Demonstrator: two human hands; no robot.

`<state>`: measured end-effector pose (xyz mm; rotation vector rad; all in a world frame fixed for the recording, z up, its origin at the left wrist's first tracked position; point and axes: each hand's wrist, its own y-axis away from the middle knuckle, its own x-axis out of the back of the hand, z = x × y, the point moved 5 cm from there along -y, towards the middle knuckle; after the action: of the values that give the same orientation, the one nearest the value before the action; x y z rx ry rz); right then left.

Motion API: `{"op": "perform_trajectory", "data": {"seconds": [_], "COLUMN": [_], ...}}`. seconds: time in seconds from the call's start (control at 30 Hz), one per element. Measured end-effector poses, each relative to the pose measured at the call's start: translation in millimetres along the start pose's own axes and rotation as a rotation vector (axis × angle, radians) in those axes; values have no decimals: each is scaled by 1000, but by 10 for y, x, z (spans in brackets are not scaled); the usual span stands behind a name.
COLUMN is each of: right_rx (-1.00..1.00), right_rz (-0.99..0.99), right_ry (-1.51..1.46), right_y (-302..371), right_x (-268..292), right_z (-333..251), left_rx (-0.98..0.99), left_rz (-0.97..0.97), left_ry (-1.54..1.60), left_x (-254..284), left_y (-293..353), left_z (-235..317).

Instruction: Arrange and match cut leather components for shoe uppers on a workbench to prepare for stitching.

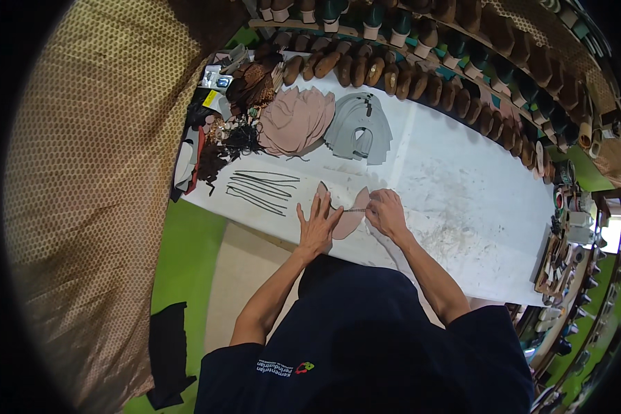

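A curved pink shoe-upper piece (347, 226) lies on the white worktable near its front edge. My left hand (317, 224) rests on its left side, fingers spread and lying flat. Across the piece runs a thin dark braided strip (354, 210); its right end is pinched in the fingers of my right hand (388, 212). The left end of the strip reaches my left fingertips, and I cannot tell whether it is stuck down. More dark strips (263, 186) lie side by side to the left of my left hand.
Beyond my hands lie a pink pile of cut pieces (297, 121) and a stack of grey U-shaped pieces (359, 127). Dark scraps and cords (238, 141) crowd the left end. Shoe lasts (393, 79) line the far edge, with more on shelves. A patterned curtain (103, 172) hangs left.
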<state>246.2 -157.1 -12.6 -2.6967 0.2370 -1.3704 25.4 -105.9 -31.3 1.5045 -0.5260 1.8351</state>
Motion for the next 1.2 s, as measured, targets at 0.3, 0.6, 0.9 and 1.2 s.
{"op": "perform_trajectory", "data": {"seconds": [0.3,0.6,0.9,1.2], "right_rx": [-20,-6,69,74], "right_rz": [-23,-52,-14,-57], "right_ry": [0,19,21,25], "right_y": [6,-81,-203,-257], "right_x": [-12,-36,-28,-64], "right_z": [34,72,72,101], "left_rx": [-21,-23,-27,-4], "left_rz": [-6,-5,-14,-43], "left_ry": [29,16,-12,-29], "left_x": [19,71,-13,15], "left_y": [18,-25,-23,-3], "left_z": [45,127,130,214]}}
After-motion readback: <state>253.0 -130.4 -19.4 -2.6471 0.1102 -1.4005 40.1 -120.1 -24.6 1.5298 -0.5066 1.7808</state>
